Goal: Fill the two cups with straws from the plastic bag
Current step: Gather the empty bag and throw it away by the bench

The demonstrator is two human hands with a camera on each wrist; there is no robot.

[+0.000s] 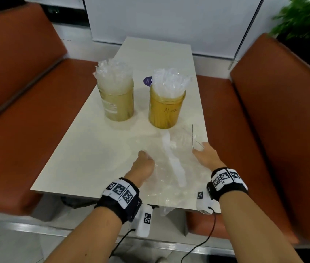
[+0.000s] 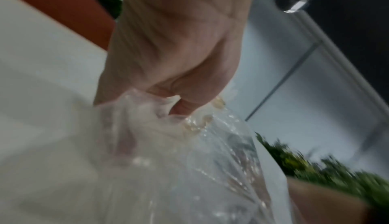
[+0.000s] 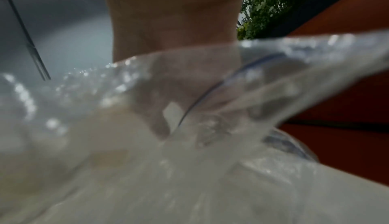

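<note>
Two amber cups stand on the cream table [image 1: 85,141], the left cup [image 1: 117,105] and the right cup [image 1: 165,112]. Each is packed with wrapped clear straws [image 1: 114,74], which stick out above the rim. A clear plastic bag [image 1: 161,179] lies crumpled at the table's near edge, and one white wrapped straw [image 1: 175,166] shows inside it. My left hand [image 1: 144,162] grips the bag's left side, its fingers curled into the film [image 2: 189,177]. My right hand [image 1: 206,155] holds the bag's right edge, which is lifted. In the right wrist view the film [image 3: 105,161] covers the fingers.
Orange benches run along both sides of the table, the left bench [image 1: 17,95] and the right bench [image 1: 283,114]. A round purple sticker [image 1: 147,81] lies between the cups. A green plant [image 1: 306,19] stands at the back right. The bag hangs slightly over the front table edge.
</note>
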